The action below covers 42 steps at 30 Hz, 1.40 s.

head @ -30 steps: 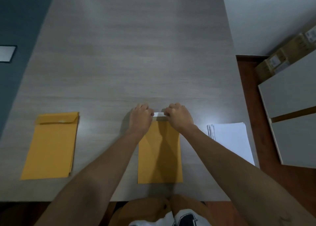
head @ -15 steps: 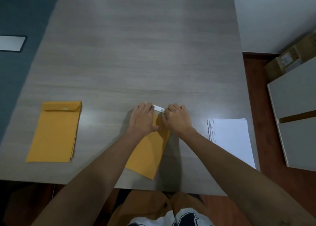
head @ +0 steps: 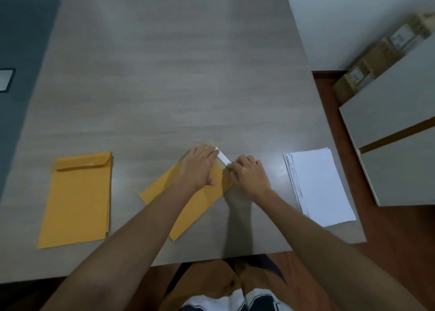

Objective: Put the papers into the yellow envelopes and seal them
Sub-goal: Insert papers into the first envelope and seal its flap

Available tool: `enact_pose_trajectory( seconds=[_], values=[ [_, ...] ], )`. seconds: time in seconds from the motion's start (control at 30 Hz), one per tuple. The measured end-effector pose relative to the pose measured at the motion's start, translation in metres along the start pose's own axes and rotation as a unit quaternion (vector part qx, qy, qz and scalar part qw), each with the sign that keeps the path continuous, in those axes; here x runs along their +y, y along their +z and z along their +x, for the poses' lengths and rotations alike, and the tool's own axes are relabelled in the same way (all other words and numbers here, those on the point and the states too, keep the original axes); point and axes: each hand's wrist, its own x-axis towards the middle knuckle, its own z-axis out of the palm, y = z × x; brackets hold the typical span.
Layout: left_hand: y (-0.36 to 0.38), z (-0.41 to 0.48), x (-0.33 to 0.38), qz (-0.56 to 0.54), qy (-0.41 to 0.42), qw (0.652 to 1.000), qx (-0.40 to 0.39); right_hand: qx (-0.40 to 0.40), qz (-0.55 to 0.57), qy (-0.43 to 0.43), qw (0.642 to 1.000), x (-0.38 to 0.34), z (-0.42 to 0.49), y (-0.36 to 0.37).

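Note:
A yellow envelope (head: 188, 214) lies slanted on the grey table (head: 179, 80), its mouth pointing up and to the right. My left hand (head: 200, 167) presses flat on its upper part. My right hand (head: 250, 176) pinches the mouth end, where a white strip (head: 223, 157) shows at the flap. A stack of yellow envelopes (head: 77, 197) with closed flaps lies at the left. A stack of white papers (head: 317, 185) lies at the right.
The table's near edge runs just below the envelopes, and its right edge passes close to the papers. Grey cabinets (head: 395, 146) and cardboard boxes (head: 376, 59) stand on the floor to the right. My lap shows below the table edge.
The envelope under my hands has turned from upright to slanted, its bottom swinging left. Both hands stayed on its mouth end. The white strip now runs diagonally.

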Motion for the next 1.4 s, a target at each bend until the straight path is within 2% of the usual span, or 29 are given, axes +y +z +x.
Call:
enact_pose_trajectory(
  seconds=[0.1,0.33,0.5,0.67,0.87,1.1,1.23,1.4],
  values=[
    [0.006,-0.011,0.008,-0.07,-0.059,0.995,0.037,-0.007,0.028,0.034,0.999,0.0,0.0,0.005],
    [0.008,-0.036,0.023,-0.179,-0.089,0.977,0.08,0.044,0.09,0.103,0.99,-0.008,-0.004,0.003],
    [-0.006,-0.035,0.047,-0.193,-0.098,0.969,0.123,0.096,0.142,0.124,0.977,0.009,-0.015,-0.01],
    [-0.013,-0.025,0.11,-0.197,-0.127,0.963,0.135,0.129,0.172,0.148,0.965,0.061,-0.035,-0.022],
    [-0.015,-0.004,0.203,-0.246,-0.151,0.953,0.093,0.126,0.131,0.223,0.958,0.139,-0.079,-0.024],
    [-0.025,0.023,0.265,-0.321,-0.201,0.924,0.043,0.145,0.117,0.321,0.929,0.196,-0.114,-0.02],
    [-0.022,0.036,0.284,-0.337,-0.209,0.918,0.035,0.108,0.128,0.377,0.911,0.217,-0.123,-0.016],
    [-0.017,0.046,0.301,-0.347,-0.263,0.899,0.044,0.036,0.157,0.368,0.916,0.23,-0.131,-0.009]
  ],
)
